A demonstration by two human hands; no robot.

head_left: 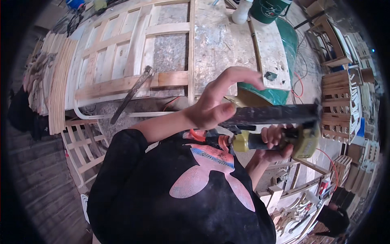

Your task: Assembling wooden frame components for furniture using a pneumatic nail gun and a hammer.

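Note:
My right hand (273,142) is wrapped round the handle of a yellow and black nail gun (305,143), held sideways in front of my chest. Its long dark magazine (272,114) lies across the far side of the tool. Just beyond the magazine's left end is my left hand (215,101), thumb and fingers apart and curved, holding nothing. The thumb tip is close to the magazine; whether it touches I cannot tell. An orange hose coupling (222,140) joins the gun's handle end near my shirt.
A slatted wooden frame (168,79) lies on the workbench, with a hammer (132,94) leaning across its near edge. Stacked boards (61,77) stand left. A green bucket (270,10) and white bottle (241,12) are at the back. Slatted wooden pieces (337,105) are piled right.

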